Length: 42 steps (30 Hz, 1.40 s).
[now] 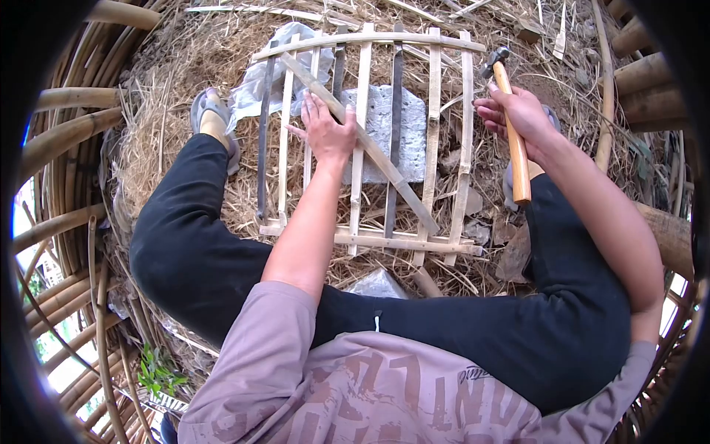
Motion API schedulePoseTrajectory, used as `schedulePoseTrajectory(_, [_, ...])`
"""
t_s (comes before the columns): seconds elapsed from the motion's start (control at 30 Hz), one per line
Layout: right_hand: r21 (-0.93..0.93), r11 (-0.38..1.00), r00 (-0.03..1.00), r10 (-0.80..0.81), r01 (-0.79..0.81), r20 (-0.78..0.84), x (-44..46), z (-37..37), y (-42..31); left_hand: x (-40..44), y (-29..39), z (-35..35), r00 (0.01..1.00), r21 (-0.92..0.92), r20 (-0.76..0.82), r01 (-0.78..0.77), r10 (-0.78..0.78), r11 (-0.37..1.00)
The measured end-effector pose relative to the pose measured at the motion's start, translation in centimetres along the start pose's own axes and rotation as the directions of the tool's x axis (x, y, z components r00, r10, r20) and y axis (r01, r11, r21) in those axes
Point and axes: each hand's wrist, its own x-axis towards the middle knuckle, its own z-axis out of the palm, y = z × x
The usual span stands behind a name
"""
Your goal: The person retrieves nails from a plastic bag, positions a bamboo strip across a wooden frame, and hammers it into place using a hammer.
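In the head view, my left hand [329, 135] lies with fingers spread against a diagonal bamboo strip [392, 172]. Its fingertips and thumb touch the strip's upper part. Beneath is a flat frame of bamboo slats [362, 81], some pale and some dark, joined by a curved crosspiece [370, 37] at the far side and a straight crosspiece [370, 238] at the near side. To the right of the frame, my right hand [525, 118] is closed round the wooden handle of a hammer [520, 166], whose metal head points away from me.
A grey stone block [376, 111] sits under the frame, beside a crumpled clear plastic bag [255, 85]. Dry straw and bamboo scraps cover the ground. My bent legs [192, 237] flank the frame. Bamboo pole walls [66, 170] rise on both sides.
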Motion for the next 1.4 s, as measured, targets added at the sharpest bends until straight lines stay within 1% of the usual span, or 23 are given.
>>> schedulePoseTrajectory(0.8, [-0.022,1.000,1.000,-0.010,0.010,-0.001,-0.22,0.05,-0.13,0.06,-0.19,0.59,1.000,0.003,-0.024,-0.005,0.005,1.000])
schedulePoseTrajectory(1.4, [-0.012,0.999,0.999,-0.032,0.032,-0.010,0.24,-0.09,-0.11,0.07,-0.14,0.50,1.000,0.000,-0.001,0.001,-0.001,1.000])
